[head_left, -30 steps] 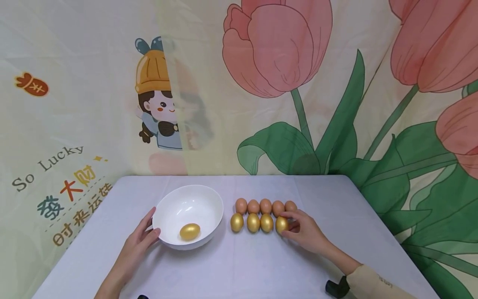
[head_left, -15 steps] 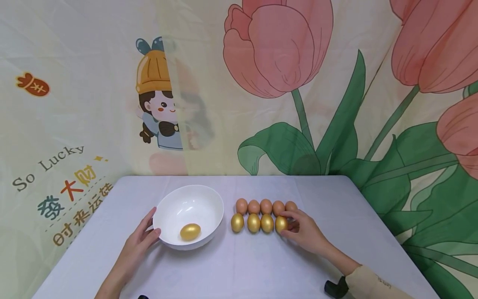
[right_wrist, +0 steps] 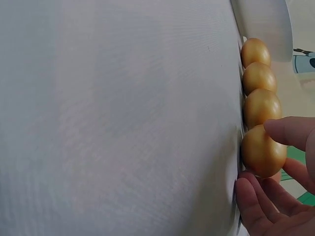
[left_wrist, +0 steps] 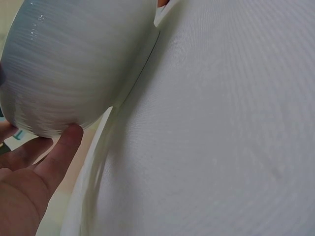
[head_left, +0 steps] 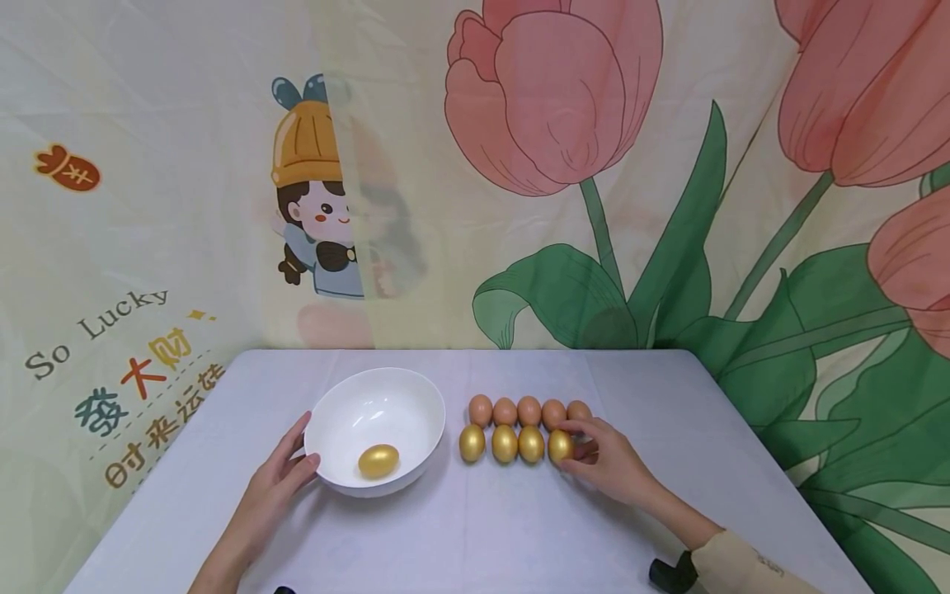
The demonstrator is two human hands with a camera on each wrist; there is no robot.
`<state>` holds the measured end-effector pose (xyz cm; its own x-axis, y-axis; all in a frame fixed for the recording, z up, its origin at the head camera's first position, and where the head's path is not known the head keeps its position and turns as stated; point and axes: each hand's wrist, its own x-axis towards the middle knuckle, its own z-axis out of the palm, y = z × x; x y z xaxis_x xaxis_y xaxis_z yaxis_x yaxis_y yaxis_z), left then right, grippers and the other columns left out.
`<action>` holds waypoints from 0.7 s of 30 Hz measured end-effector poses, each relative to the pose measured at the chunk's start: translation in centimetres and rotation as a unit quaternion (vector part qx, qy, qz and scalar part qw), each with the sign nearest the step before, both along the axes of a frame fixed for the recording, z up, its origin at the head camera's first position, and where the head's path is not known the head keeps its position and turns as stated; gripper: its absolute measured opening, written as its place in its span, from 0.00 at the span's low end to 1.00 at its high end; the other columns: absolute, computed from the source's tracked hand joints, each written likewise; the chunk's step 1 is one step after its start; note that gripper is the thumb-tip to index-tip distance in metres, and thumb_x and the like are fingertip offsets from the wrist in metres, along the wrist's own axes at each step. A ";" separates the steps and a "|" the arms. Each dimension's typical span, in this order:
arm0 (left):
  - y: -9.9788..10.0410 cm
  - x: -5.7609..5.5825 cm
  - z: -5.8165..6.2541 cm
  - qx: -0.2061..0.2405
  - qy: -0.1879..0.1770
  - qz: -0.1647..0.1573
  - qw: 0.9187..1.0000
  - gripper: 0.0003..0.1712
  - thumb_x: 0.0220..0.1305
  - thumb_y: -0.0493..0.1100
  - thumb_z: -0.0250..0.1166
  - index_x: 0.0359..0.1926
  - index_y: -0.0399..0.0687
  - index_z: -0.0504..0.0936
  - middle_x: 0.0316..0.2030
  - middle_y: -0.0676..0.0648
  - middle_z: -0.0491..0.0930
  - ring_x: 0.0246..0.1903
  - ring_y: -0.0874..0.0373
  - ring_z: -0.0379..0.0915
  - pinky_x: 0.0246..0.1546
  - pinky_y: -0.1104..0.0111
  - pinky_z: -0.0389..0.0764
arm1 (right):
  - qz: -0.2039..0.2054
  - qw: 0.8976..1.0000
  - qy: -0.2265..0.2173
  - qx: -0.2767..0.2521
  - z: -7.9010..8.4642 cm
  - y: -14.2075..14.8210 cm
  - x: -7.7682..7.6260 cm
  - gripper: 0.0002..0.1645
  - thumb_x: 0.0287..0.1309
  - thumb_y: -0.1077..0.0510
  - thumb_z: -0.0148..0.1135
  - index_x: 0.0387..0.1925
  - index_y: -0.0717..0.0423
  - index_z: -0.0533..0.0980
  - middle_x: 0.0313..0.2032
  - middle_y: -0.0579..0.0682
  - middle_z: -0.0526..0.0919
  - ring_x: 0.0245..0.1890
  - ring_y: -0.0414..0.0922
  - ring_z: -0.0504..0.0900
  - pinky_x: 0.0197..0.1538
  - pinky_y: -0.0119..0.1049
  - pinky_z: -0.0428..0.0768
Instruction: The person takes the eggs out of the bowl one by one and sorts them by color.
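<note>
A white bowl (head_left: 374, 404) stands on the left of the table with one gold egg (head_left: 378, 461) lying in it. My left hand (head_left: 270, 483) rests against the bowl's left side, its spread, fairly straight fingers touching the outer wall, as the left wrist view also shows. To the right, several gold eggs (head_left: 505, 444) stand in a row before a row of brown eggs (head_left: 529, 409). My right hand (head_left: 612, 464) pinches the rightmost gold egg (right_wrist: 263, 151) between thumb and fingers. That egg still stands in line with its row, and the hand partly covers the brown egg behind.
A white cloth covers the table (head_left: 475, 536). Behind it hangs a printed backdrop (head_left: 416, 165) with tulips and a cartoon figure. A black object (head_left: 673, 571) shows by the right sleeve (head_left: 750, 565).
The rightmost gold egg shifts very slightly left and back in my right hand's grip. My left hand, the bowl and the other eggs stay where they were.
</note>
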<state>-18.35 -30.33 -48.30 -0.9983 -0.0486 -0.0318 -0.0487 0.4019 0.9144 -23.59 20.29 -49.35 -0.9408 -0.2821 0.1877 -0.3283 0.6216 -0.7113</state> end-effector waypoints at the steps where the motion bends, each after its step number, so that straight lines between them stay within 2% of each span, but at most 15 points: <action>1: 0.0 0.0 0.0 0.000 0.000 0.000 1.000 0.45 0.81 0.60 0.58 0.87 0.62 0.48 0.79 0.36 0.61 0.63 0.69 0.70 0.55 0.83 0.76 | -0.001 1.000 0.000 0.000 0.0 0.0 0.0 0.35 0.54 0.64 0.82 0.64 0.55 0.80 0.53 0.56 0.81 0.38 0.43 0.86 0.40 0.27 0.87; 5: 0.1 0.0 0.0 0.002 -0.004 0.001 1.000 0.45 0.81 0.60 0.58 0.87 0.61 0.47 0.79 0.36 0.59 0.71 0.47 0.69 0.54 0.84 0.76 | 0.000 1.000 0.000 0.002 0.3 0.1 0.2 0.34 0.54 0.64 0.82 0.64 0.55 0.80 0.54 0.56 0.81 0.38 0.43 0.86 0.40 0.27 0.87; 7: 0.1 0.0 0.0 0.004 -0.005 0.001 1.000 0.45 0.81 0.60 0.58 0.87 0.61 0.46 0.80 0.36 0.59 0.73 0.41 0.66 0.54 0.84 0.76 | 0.003 1.000 0.000 0.003 0.4 0.2 0.2 0.34 0.55 0.64 0.82 0.63 0.56 0.80 0.54 0.56 0.82 0.39 0.43 0.86 0.40 0.27 0.87; 13: 0.0 -0.1 -0.1 0.005 -0.008 0.001 1.000 0.45 0.81 0.60 0.57 0.87 0.62 0.45 0.80 0.36 0.59 0.74 0.40 0.65 0.55 0.84 0.75 | 0.005 1.000 0.001 0.015 0.7 0.5 0.3 0.34 0.55 0.62 0.82 0.63 0.56 0.80 0.52 0.54 0.82 0.39 0.44 0.86 0.40 0.27 0.87; 21: 0.0 0.0 -0.1 0.004 -0.003 -0.004 1.000 0.45 0.81 0.59 0.57 0.87 0.61 0.45 0.80 0.36 0.59 0.75 0.40 0.64 0.55 0.84 0.74 | 0.006 1.000 0.012 0.023 2.1 1.0 0.9 0.35 0.55 0.62 0.83 0.63 0.57 0.80 0.51 0.58 0.82 0.41 0.48 0.86 0.39 0.29 0.87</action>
